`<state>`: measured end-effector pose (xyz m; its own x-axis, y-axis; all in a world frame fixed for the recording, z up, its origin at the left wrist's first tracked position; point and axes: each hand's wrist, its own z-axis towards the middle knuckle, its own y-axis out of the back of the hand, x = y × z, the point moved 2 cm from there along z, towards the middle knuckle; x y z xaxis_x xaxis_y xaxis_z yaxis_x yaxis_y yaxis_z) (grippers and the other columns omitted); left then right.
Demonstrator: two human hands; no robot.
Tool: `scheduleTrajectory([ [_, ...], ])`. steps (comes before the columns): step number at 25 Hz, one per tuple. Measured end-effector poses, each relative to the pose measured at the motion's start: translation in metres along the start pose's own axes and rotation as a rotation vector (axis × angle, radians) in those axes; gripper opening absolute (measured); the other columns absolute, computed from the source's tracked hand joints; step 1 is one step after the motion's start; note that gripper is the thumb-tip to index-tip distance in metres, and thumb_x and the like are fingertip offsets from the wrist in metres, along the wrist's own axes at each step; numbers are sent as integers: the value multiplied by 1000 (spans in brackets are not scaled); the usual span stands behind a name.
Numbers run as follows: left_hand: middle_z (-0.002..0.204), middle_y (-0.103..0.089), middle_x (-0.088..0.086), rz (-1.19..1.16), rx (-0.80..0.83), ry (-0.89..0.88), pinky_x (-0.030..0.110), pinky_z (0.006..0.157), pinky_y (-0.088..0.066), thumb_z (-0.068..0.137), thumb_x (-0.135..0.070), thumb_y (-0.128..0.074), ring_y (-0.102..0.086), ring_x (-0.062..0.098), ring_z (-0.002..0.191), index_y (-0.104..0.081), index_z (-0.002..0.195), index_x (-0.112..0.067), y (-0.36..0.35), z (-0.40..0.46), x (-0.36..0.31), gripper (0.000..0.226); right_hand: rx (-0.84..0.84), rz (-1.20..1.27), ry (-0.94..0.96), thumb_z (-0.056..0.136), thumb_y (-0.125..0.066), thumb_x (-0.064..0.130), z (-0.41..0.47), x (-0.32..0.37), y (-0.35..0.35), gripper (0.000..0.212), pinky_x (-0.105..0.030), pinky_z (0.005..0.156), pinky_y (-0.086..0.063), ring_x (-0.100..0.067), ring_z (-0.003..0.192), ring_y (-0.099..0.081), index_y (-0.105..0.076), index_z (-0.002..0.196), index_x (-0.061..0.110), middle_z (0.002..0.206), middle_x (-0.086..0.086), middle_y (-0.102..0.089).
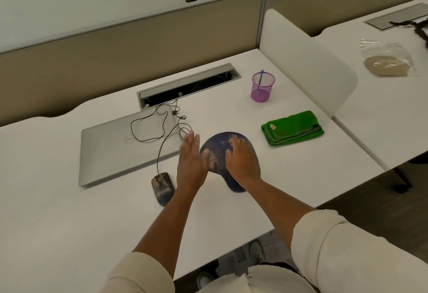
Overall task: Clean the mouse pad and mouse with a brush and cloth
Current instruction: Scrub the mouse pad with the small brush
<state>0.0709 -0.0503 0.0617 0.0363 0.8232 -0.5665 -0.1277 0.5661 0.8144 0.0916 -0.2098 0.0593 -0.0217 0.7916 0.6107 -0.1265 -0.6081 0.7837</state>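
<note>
A dark blue mouse pad (220, 144) dusted with pale powder lies on the white desk (69, 211). My right hand (240, 158) rests flat on it, fingers spread, holding nothing. My left hand (191, 160) hovers edge-on at the pad's left side, fingers straight, empty. A dark wired mouse (162, 188), also dusted, sits to the left of my left forearm. A folded green cloth (292, 128) lies to the right of the pad. A blue-tipped handle, perhaps the brush (261, 76), stands in a purple mesh cup (262, 87).
A closed silver laptop (120, 149) lies left of the pad, with the mouse cable (162, 126) looped across it into an open cable hatch (188, 86). A white divider (308, 65) stands at the right; beyond it a plastic bag of powder (386, 61) lies on the neighbouring desk.
</note>
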Motion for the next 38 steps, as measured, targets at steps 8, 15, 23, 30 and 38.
scheduleTrajectory([
  [8, 171, 0, 6, 35, 189, 56, 32, 126, 7, 111, -38, -30, 6, 19, 158, -12, 162, -10, -70, 93, -56, 62, -38, -103, 42, 93, -56, 18, 88, -64, 29, 36, -39, 81, -55, -26, 104, -60, -53, 128, 14, 115, -8, -65],
  [15, 170, 10, 10, 142, 395, 161, 38, 125, 6, 111, -42, -23, 11, 26, 157, -4, 163, -10, -126, 170, -67, 64, -61, -71, 127, 92, -58, 13, 167, -105, 44, 33, -40, 82, -52, -29, 102, -59, -57, 125, 8, 114, -12, -65],
  [23, 164, 29, 16, 247, 427, 205, 42, 124, 16, 109, -46, -24, 27, 31, 153, 18, 158, -5, -177, 216, -70, 76, -238, 49, 209, 93, -51, 9, 240, -124, 62, 23, -34, 67, -47, -24, 89, -51, -63, 112, 7, 103, -11, -66],
  [30, 166, 23, 20, 274, 265, 199, 42, 124, 18, 107, -51, -24, 24, 32, 154, 14, 159, -3, -194, 229, -68, 80, -208, -119, 111, 93, -55, 23, 328, -130, 83, 31, -42, 82, -46, -32, 105, -52, -65, 120, 11, 113, -11, -64],
  [38, 166, 24, 18, 281, 218, 187, 38, 121, 22, 92, -61, 3, 25, 31, 154, 14, 159, -5, -196, 228, -63, 88, 18, -250, 142, 91, -64, 38, 370, -129, 74, 29, -34, 85, -35, -26, 113, -47, -70, 114, 22, 114, -4, -65],
])
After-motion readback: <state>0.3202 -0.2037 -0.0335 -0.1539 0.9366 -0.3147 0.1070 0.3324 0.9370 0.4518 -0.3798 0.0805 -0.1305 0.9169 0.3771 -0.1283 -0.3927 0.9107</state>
